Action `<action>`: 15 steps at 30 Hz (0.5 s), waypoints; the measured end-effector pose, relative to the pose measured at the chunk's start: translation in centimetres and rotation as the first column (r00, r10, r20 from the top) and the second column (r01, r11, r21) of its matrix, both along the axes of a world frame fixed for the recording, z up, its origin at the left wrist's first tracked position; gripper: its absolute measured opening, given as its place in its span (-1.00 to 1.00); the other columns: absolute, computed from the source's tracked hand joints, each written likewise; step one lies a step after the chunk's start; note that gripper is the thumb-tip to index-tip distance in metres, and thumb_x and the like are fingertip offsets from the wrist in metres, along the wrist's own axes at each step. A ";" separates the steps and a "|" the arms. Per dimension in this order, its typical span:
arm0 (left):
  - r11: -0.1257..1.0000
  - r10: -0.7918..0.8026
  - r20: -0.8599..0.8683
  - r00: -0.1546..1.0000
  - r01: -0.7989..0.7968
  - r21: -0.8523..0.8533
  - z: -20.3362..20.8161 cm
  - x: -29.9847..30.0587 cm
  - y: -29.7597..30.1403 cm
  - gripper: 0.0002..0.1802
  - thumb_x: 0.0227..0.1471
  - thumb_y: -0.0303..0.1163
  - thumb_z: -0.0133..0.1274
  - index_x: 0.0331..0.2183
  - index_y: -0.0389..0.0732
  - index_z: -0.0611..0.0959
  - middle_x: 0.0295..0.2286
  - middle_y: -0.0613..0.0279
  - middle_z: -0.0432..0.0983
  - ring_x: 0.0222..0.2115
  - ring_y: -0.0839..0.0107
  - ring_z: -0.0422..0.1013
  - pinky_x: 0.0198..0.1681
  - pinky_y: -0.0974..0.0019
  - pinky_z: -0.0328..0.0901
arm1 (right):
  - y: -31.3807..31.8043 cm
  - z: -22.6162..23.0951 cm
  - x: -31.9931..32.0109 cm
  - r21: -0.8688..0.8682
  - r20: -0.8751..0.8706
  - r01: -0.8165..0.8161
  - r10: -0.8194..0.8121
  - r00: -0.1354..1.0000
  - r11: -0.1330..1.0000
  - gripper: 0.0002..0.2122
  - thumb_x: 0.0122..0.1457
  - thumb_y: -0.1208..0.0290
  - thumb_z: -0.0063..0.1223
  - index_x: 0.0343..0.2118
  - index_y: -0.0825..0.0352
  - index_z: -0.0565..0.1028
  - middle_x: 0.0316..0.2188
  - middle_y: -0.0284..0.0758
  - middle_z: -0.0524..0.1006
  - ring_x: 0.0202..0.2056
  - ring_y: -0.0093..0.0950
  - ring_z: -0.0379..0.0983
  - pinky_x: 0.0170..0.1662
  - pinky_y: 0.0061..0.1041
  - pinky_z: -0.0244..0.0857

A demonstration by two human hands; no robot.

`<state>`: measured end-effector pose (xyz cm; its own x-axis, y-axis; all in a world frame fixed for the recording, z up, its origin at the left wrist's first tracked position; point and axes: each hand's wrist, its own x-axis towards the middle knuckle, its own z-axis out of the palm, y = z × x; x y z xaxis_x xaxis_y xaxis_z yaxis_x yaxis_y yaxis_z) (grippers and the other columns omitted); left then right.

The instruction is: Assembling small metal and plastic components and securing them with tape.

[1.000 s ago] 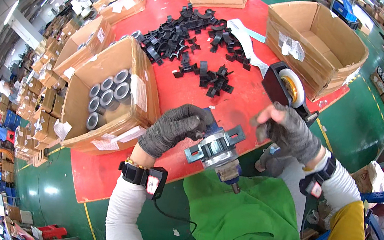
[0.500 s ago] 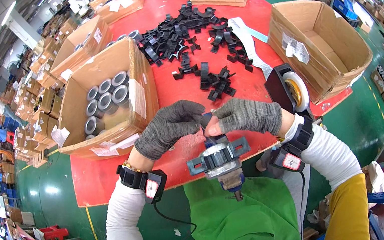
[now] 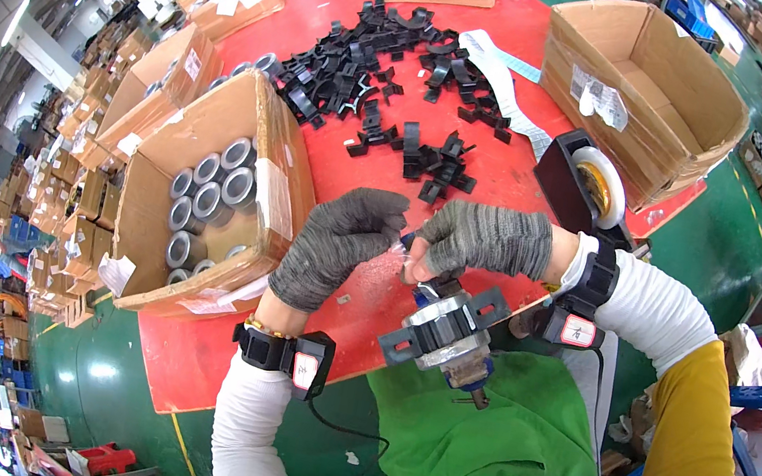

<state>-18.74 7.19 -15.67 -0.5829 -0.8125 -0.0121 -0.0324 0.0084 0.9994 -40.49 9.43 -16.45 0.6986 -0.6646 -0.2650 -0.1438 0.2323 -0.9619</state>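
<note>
In a ribbed dark grey fingerless glove, my left hand (image 3: 334,245) is closed in a pinch near the table's front edge. My right hand (image 3: 491,244), gloved alike, is pinched just beside it. A small clear scrap shows between their fingertips; what it is and which hand grips it is hard to make out. Just below the right hand is a metal cylinder (image 3: 464,355) with a black two-eared clamp bracket (image 3: 447,328) around it and a blue-edged lower end with thin pins. What supports this assembly is hidden.
Loose black plastic brackets (image 3: 350,61) lie heaped on the red table (image 3: 355,335). At left, a cardboard box (image 3: 280,181) holds several metal cylinders (image 3: 206,201). An open carton (image 3: 656,158) stands at the back right. Beside my right wrist is a black tape dispenser (image 3: 576,185).
Both hands stay pinched close together, the left a little higher. The cylinder with its bracket has shifted slightly right and down in the view, and a clear scrap now shows between the fingertips.
</note>
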 end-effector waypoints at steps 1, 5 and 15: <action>1.000 0.012 -0.031 0.999 -0.011 0.019 -0.1 0.0 -0.1 -0.59 -0.16 -0.62 0.12 -0.15 -0.27 0.53 -0.32 0.30 0.50 -0.28 0.53 0.40 -0.15 0.46 0.29 | 0.1 -0.1 0.0 0.018 -0.011 0.020 -0.020 1.000 1.000 -0.78 -0.07 0.29 0.24 -0.44 0.35 0.56 -0.55 -0.40 0.53 -0.51 -0.65 0.41 -0.50 -0.58 0.24; 0.999 0.041 -0.030 0.999 -0.040 0.034 -0.4 0.2 -0.1 -0.57 -0.17 -0.62 0.11 -0.14 -0.27 0.53 -0.33 0.28 0.50 -0.28 0.51 0.40 -0.16 0.45 0.31 | -0.6 -2.1 0.2 -0.351 0.204 0.005 0.071 0.976 0.937 -0.81 -0.08 0.34 0.22 -0.47 0.37 0.55 -0.58 -0.40 0.52 -0.54 -0.65 0.40 -0.50 -0.55 0.25; 0.991 0.097 -0.106 0.990 -0.085 0.106 -0.6 0.9 0.7 -0.56 -0.17 -0.57 0.10 -0.13 -0.32 0.51 -0.34 0.24 0.49 -0.31 0.46 0.41 -0.20 0.43 0.32 | -0.7 -2.1 0.1 -0.332 -0.107 0.038 -0.077 0.991 0.943 -0.84 -0.10 0.36 0.22 -0.46 0.32 0.60 -0.57 -0.33 0.57 -0.52 -0.63 0.43 -0.40 -0.56 0.31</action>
